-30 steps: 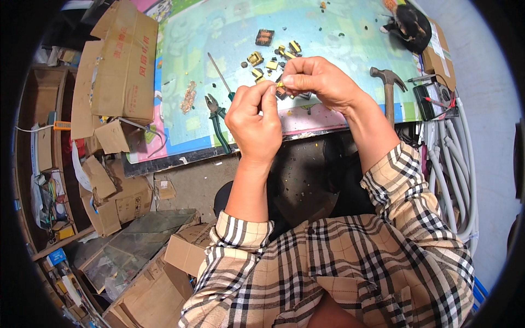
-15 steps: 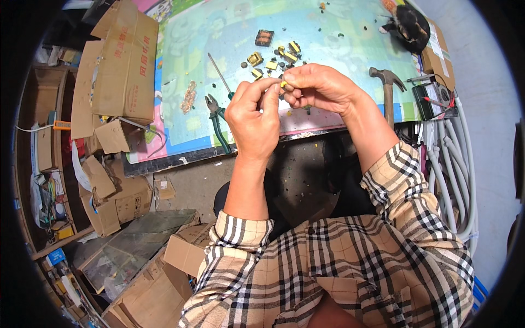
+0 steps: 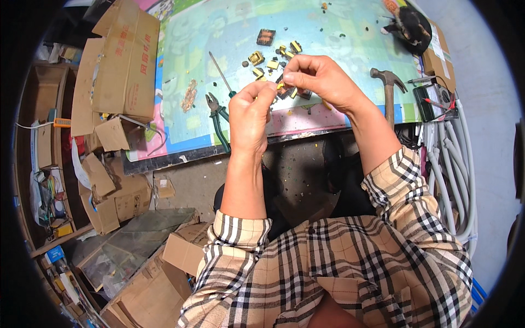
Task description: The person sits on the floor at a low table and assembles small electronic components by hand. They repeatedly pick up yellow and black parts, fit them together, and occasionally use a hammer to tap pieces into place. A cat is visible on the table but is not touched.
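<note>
Left hand (image 3: pixel 250 117) is raised above the mat's (image 3: pixel 339 38) near edge, thumb and forefinger pinched shut on one end of a small yellow part (image 3: pixel 280 86). Right hand (image 3: pixel 320 79) pinches its other end. The part sits between both sets of fingertips. Pliers (image 3: pixel 219 123) lie left; hammer (image 3: pixel 388 90) right.

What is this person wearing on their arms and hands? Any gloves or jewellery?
No gloves: the left hand and right hand are bare, and no ring or watch shows. The person wears a beige checked shirt with black, white and red stripes. Its sleeves are pushed up, the left cuff and right cuff bunched partway up the arm, leaving the forearms uncovered.
</note>
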